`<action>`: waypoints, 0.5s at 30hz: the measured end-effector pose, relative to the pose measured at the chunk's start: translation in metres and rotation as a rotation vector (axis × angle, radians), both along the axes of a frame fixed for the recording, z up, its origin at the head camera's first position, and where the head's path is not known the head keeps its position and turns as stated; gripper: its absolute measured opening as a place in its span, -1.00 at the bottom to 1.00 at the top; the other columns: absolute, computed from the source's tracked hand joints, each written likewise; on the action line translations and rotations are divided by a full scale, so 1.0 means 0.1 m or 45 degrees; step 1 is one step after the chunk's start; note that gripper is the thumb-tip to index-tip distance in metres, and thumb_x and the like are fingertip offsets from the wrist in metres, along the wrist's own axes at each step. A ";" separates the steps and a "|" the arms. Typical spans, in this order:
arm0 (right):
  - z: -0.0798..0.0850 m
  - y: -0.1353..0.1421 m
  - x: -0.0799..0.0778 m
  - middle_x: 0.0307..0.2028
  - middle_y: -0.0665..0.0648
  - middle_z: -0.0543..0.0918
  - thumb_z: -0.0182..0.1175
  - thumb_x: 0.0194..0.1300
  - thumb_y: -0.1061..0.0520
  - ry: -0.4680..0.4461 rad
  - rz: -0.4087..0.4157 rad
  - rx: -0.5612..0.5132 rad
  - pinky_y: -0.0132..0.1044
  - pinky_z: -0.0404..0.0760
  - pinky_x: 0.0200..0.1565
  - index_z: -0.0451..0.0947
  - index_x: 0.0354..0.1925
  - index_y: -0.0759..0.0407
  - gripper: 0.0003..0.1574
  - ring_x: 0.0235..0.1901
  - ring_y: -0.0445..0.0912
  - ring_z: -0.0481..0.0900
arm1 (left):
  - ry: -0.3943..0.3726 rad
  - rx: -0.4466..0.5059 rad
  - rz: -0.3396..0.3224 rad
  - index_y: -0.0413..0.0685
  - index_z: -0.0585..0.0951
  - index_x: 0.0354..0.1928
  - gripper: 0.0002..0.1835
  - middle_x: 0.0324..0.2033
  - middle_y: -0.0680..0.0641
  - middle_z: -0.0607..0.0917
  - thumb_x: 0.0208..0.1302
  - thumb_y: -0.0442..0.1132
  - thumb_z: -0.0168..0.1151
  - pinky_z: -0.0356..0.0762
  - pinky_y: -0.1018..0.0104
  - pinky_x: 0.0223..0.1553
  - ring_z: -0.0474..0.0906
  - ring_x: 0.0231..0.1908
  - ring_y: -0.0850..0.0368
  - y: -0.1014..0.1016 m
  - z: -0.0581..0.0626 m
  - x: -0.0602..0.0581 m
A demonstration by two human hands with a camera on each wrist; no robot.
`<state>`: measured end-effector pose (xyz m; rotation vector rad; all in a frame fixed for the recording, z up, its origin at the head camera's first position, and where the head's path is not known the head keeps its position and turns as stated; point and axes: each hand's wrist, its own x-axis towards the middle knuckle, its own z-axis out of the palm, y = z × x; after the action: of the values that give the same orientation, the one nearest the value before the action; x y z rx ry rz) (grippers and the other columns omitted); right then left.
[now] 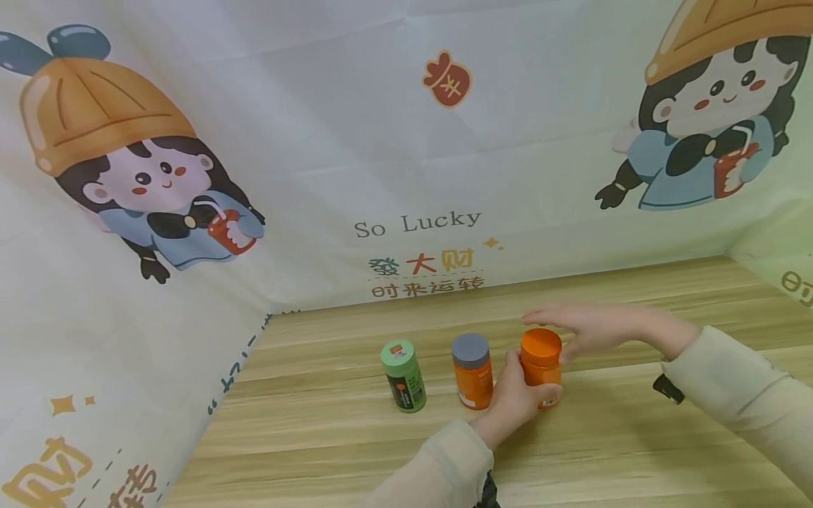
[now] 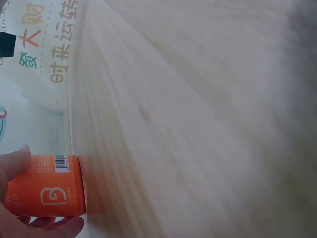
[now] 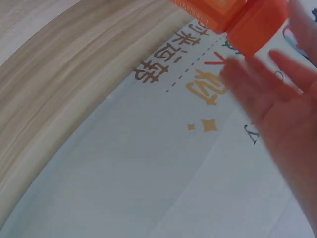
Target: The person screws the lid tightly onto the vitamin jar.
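Observation:
An orange bottle with an orange lid stands upright on the wooden table. My left hand grips its body, thumb on the near side and fingers on the left; the left wrist view shows a barcode and white print on the orange bottle. My right hand is just right of and behind the lid, fingers extended. In the right wrist view the right hand is blurred, its fingers spread close to the lid.
Left of my left hand stands an orange bottle with a grey lid. Farther left is a green container with a green lid. A printed cloth hangs behind and beside the wooden table.

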<state>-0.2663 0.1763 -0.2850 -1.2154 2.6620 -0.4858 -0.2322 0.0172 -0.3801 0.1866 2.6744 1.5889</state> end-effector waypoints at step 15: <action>-0.06 0.06 -0.09 0.01 0.22 0.46 0.22 0.15 0.11 0.037 0.148 -0.032 -0.08 0.52 -0.07 0.36 0.12 0.40 -0.37 -0.12 -0.01 0.49 | -0.010 0.018 -0.001 -0.06 0.34 -0.04 -0.43 -0.19 0.03 0.53 -0.07 -0.24 0.44 0.42 0.17 0.03 0.48 -0.15 0.11 0.00 0.00 0.01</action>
<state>-0.2750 0.1823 -0.2910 -1.3855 2.5972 -0.4886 -0.2314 0.0172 -0.3797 0.1817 2.6572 1.6053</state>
